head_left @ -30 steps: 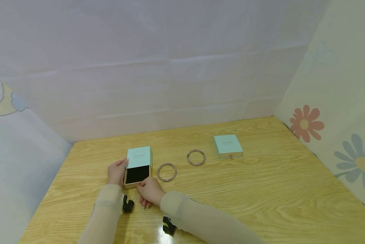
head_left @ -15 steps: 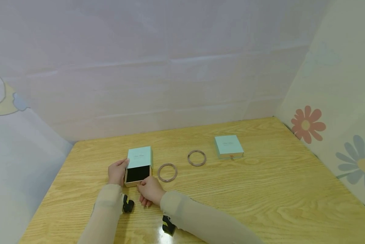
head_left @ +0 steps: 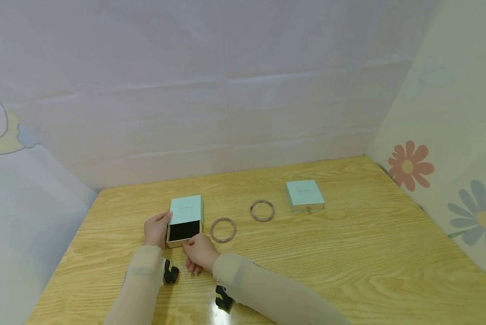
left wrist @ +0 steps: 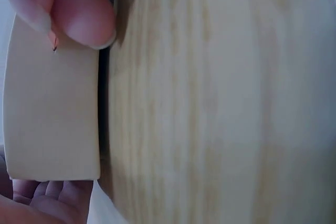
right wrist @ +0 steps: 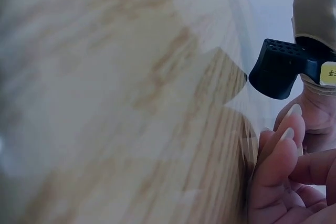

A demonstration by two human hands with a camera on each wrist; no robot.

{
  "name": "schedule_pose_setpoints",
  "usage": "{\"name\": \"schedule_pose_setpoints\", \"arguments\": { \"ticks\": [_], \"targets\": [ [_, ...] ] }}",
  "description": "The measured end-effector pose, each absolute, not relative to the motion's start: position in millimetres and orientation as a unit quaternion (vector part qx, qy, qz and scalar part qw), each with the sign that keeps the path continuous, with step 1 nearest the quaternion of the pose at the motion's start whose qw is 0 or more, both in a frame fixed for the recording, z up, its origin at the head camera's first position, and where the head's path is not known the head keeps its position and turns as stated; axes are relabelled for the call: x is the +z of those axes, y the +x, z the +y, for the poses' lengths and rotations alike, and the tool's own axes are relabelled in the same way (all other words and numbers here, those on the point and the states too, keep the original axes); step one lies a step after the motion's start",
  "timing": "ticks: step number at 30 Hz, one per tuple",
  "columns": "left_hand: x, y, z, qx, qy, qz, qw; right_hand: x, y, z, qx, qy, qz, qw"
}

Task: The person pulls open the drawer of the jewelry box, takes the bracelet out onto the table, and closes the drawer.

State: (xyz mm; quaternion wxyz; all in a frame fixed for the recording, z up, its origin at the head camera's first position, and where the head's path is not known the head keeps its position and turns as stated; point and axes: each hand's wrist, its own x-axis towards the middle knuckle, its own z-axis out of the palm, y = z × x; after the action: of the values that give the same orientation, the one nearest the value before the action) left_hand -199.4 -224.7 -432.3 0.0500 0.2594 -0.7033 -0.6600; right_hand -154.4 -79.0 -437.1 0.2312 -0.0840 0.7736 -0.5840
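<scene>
A pale mint jewelry box (head_left: pixel 186 209) sits at the left of the table, its drawer (head_left: pixel 173 243) partly out toward me and lined in black (head_left: pixel 183 230). My left hand (head_left: pixel 155 230) grips the box by its left side, thumb near the top edge. At the drawer front, my right hand (head_left: pixel 201 253) pinches a small orange ribbon tab (left wrist: pixel 54 41), seen in the left wrist view against the cream drawer front (left wrist: pixel 52 114). Just right of the box lies a brownish bangle (head_left: pixel 223 241), and a second bangle (head_left: pixel 262 220) is farther back.
Another mint box (head_left: pixel 305 193), its drawer pushed in, stands at the back right of the wood-grain table (head_left: pixel 348 253). A pale cloth backdrop (head_left: pixel 226 99) rises behind, with a flower-print one (head_left: pixel 462 180) on the right. A black wrist camera (right wrist: pixel 278 69) is strapped at the left cuff.
The drawer has slid slightly inward under the box's cover, with my right hand moving along at its front. My left hand keeps its hold; bangles and second box stay put.
</scene>
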Motion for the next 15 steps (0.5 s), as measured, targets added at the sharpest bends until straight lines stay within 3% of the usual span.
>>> {"name": "schedule_pose_setpoints", "arguments": {
  "ticks": [15],
  "targets": [
    [-433.1,-200.2,-225.6,-0.651,0.258,-0.713,0.040,-435.3,-156.1,-78.9,-0.587,-0.080,0.770,0.237]
  ]
}}
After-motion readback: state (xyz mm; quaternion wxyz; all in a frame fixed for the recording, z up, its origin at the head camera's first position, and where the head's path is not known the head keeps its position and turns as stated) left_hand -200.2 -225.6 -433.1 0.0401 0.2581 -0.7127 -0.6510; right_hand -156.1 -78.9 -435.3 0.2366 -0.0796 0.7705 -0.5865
